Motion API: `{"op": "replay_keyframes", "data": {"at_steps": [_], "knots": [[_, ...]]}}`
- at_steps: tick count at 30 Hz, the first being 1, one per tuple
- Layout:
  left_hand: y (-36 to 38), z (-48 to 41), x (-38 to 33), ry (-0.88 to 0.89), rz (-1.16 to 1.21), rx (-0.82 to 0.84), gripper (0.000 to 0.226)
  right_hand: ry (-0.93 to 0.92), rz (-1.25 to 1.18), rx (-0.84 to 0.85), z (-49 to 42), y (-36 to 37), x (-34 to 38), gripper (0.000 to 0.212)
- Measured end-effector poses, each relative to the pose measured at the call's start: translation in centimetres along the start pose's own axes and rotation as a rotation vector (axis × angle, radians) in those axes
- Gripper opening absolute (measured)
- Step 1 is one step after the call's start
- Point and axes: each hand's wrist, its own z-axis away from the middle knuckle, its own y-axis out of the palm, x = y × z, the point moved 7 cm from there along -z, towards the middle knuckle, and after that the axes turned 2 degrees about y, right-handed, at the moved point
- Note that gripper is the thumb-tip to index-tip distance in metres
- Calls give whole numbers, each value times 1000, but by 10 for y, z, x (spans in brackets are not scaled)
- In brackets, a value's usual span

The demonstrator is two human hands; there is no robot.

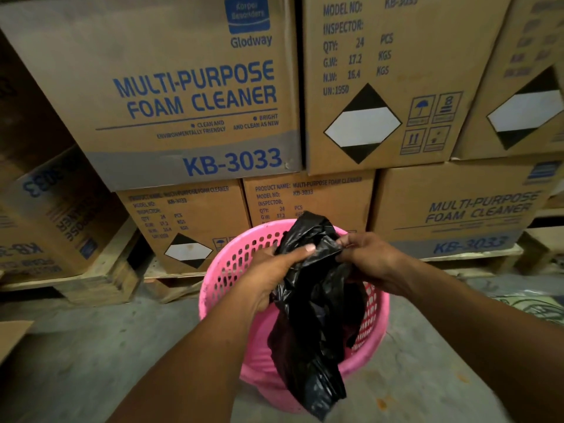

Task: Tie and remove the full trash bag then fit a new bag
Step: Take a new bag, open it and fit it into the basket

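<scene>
1. Black plastic, a crumpled trash bag [314,319], is held above a pink perforated bin [244,264] by both hands.
2. Its upper edge is pinched by the left hand [274,270], thumb laid across the film.
3. The same bunched edge is gripped from the other side by the right hand [372,261], fingers closed on the plastic.
4. The bag's lower part is seen hanging down across the bin's mouth and over its near rim, limp and unopened.
5. The bin is set on a grey concrete floor [91,346].
6. Stacked cardboard cartons [183,87] printed "MULTI-PURPOSE FOAM CLEANER" and "KB-3033" are seen just behind the bin, resting on wooden pallets [100,279].
</scene>
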Motion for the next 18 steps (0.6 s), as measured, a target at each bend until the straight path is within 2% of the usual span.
{"op": "replay_keyframes", "data": {"at_steps": [3, 8, 11, 13, 16, 18], "knots": [[-12, -5, 4, 42, -166, -82, 49, 37, -36, -36, -6, -21, -3, 17], [-57, 0, -7, 130, -608, -465, 26, 47, -79, -139, -11, -55, -5, 20], [-80, 16, -22, 218, -776, -620, 29, 50, -52, -234, -8, -79, -6, 20], [-83, 19, -27, 267, -810, -600, 47, 53, -67, -264, -7, -86, -8, 23], [-62, 19, -38, 374, -1056, -416, 97, 59, -124, -185, -5, -70, -4, 27], [-39, 18, -45, 499, -1167, -286, 105, 39, -104, -129, -6, -54, 4, 26]]}}
